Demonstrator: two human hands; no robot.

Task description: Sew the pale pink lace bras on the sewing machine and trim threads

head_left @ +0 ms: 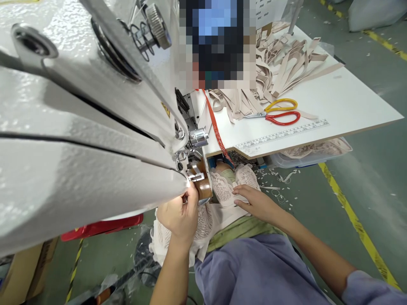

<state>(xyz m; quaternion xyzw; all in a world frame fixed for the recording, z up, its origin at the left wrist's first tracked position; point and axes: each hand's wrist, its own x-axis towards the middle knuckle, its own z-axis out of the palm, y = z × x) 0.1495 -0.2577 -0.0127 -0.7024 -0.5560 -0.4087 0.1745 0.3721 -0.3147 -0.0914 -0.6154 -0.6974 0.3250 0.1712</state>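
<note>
My left hand (179, 212) is raised beside the presser foot (196, 177) of a white sewing machine (95, 186). Its thumb and fingers are pinched together, and I cannot make out what is between them. Across my lap lies a pale beige lace bra (222, 188), one cup below the machine's arm and part of it behind my left wrist. Resting against the lace and its band is my right hand (256, 202), its fingers stretched and apart. Under the presser foot is a brown, shiny rounded machine part (203, 186).
On the white tabletop (356, 93) lie a heap of beige fabric strips (280, 63), scissors (282, 112) with yellow and red handles, and a printed ruler (286, 134). A red strip (216, 125) hangs over its edge. A clear bin (314, 150) sits below.
</note>
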